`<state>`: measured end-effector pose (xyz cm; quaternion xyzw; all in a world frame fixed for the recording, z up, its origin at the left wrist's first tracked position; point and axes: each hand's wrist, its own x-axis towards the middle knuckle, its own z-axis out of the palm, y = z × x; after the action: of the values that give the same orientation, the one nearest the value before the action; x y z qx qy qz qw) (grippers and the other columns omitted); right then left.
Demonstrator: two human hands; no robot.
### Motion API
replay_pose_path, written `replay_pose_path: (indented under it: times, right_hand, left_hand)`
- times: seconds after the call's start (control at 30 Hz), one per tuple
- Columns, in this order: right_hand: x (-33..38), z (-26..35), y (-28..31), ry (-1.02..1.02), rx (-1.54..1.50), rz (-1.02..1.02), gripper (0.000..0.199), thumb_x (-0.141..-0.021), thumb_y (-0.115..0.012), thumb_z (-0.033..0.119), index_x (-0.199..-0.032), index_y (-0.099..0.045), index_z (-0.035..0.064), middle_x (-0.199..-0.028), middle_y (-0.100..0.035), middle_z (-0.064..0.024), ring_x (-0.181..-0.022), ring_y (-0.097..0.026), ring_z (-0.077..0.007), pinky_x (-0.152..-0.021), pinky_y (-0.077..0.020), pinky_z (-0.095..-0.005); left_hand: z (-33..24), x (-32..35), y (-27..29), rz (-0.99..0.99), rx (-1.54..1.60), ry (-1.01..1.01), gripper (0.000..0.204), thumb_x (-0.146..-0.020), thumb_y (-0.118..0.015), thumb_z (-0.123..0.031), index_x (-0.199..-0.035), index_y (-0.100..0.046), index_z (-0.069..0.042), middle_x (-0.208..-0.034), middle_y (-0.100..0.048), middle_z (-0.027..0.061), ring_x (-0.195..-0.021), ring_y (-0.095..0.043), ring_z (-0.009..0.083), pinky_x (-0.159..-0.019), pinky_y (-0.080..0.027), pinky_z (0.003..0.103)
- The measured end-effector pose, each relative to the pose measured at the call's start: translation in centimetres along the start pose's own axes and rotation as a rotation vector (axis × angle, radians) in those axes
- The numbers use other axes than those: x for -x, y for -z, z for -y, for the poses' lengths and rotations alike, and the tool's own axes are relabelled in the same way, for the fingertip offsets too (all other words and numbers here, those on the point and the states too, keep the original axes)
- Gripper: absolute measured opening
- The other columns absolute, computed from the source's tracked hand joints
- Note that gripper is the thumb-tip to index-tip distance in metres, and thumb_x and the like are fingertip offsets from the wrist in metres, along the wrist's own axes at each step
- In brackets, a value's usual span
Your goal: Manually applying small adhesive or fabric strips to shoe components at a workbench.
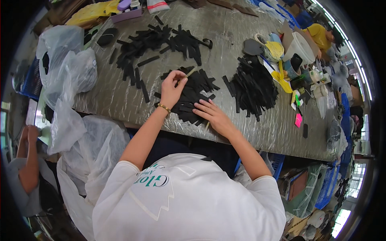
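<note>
Grey worktable (pixel 120 96), left hand (pixel 172 89) fingers pinching brush (pixel 190 72), right hand (pixel 215 116) flat on black strips (pixel 189 100)

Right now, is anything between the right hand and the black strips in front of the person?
Nothing visible. The right hand already lies flat on the pile of black strips on the table. The left hand is above the same pile, pinching a thin stick.

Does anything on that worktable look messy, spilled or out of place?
Nothing looks spilled or damaged. The black strips lie in loose, jumbled heaps across the table. The left hand holds a thin stick; the right hand rests flat on a pile.
</note>
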<state>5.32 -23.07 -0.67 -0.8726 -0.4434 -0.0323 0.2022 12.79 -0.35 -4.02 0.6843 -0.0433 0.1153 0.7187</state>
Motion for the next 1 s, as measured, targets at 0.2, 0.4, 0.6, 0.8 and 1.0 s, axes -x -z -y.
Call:
replay_pose_path:
  times: [0.2, 0.4, 0.6, 0.8, 1.0]
  right_hand:
    - [1.3, -0.3, 2.9, -0.395, -0.193, -0.429, 0.042, -0.085, -0.058, -0.007, -0.125, -0.06, 0.003, -0.123, -0.06, -0.0182, -0.115, -0.057, -0.0388, -0.097, -0.0475, -0.042]
    - [-3.4, -3.9, 0.1, -0.592, -0.156, -0.503, 0.026, -0.088, -0.073, 0.014, -0.108, -0.065, -0.0007, -0.095, -0.062, -0.0164, -0.086, -0.064, -0.0346, -0.076, -0.0513, -0.0397]
    - [-6.9, -7.1, -0.8, -0.246, -0.104, -0.54, 0.024, -0.087, -0.07, 0.007, -0.11, -0.067, 0.0002, -0.103, -0.065, -0.0163, -0.094, -0.063, -0.0357, -0.081, -0.051, -0.0395]
    - [-1.3, -4.1, 3.4, -0.309, -0.221, -0.36, 0.021, -0.083, -0.073, 0.006, -0.103, -0.069, 0.0043, -0.107, -0.064, -0.0122, -0.1, -0.061, -0.0309, -0.084, -0.0497, -0.0371]
    - [2.6, 2.0, 1.6, -0.344, -0.149, -0.273, 0.02, -0.082, -0.075, 0.01, -0.099, -0.069, 0.0031, -0.104, -0.062, -0.0115, -0.098, -0.059, -0.0332, -0.084, -0.0485, -0.0416]
  left_hand:
    - [-4.6, 3.3, 0.4, -0.053, -0.021, -0.062, 0.016, -0.091, -0.069, 0.0, -0.105, -0.062, -0.001, -0.1, -0.067, 0.0049, -0.095, -0.064, 0.011, -0.087, -0.051, 0.025]
    - [-7.1, 11.3, -2.2, 0.326, -0.229, -0.16, 0.012, -0.085, -0.07, -0.001, -0.096, -0.066, -0.002, -0.097, -0.066, 0.0092, -0.087, -0.063, 0.0231, -0.076, -0.051, 0.033]
    - [-5.2, 10.8, -1.4, 0.422, -0.363, -0.2, 0.012, -0.085, -0.068, 0.0, -0.095, -0.062, -0.002, -0.098, -0.064, 0.012, -0.095, -0.06, 0.0309, -0.082, -0.05, 0.037]
    - [-7.2, 10.3, 1.5, 0.223, -0.337, -0.181, 0.014, -0.084, -0.071, 0.0, -0.098, -0.067, -0.002, -0.102, -0.068, 0.0104, -0.093, -0.066, 0.0265, -0.082, -0.053, 0.033]
    - [-7.3, 11.2, -0.4, 0.136, -0.249, -0.114, 0.014, -0.084, -0.07, 0.0, -0.097, -0.066, -0.002, -0.1, -0.067, 0.0114, -0.092, -0.067, 0.0265, -0.082, -0.053, 0.034]
